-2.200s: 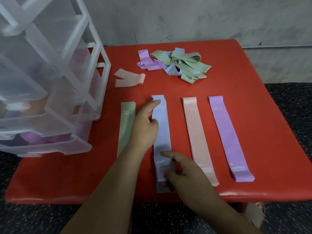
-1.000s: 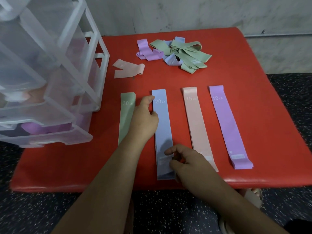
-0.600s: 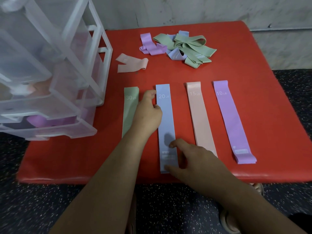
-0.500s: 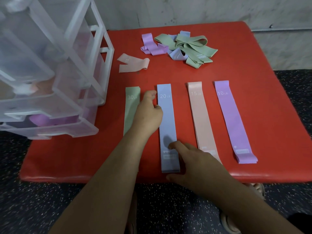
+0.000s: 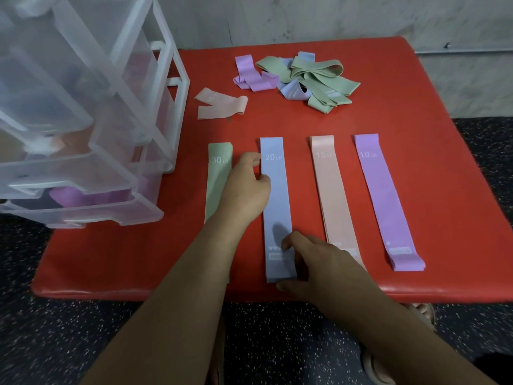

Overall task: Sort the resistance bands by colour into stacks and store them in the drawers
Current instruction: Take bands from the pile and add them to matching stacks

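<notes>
- the red worktop (image 5: 416,112) carries four flattened stacks of resistance bands laid side by side, each running from far to near.
- from left to right they are the green stack (image 5: 218,173) marked 30 lb, the blue stack (image 5: 276,201) marked 20 lb, the pink stack (image 5: 331,190) marked 15 lb and the purple stack (image 5: 384,201) marked 10 lb.
- the left hand (image 5: 244,190) rests between the green and blue stacks, fingers curled loosely, thumb and fingertips touching the left edge of the blue stack near its far end; it grips nothing.
- its wrist and forearm cover the near part of the green stack.
- the right hand (image 5: 313,268) lies at the near end of the blue stack, fingers spread and bent, fingertips pressing on the band's right edge and near corner; it presses rather than grips.
- at the far side of the worktop lies an unsorted heap (image 5: 302,79) of green, purple and blue bands, tangled and overlapping.
- a loose pink band (image 5: 222,107) lies folded by itself, left of the heap and near the drawers.
- the clear plastic drawer unit (image 5: 83,120) stands on the left end of the worktop, its lower drawers pulled out over the worktop's edge.
- purple shows through the bottom drawer (image 5: 91,215) and a pinkish shape through the one above; what exactly these are cannot be told.
</notes>
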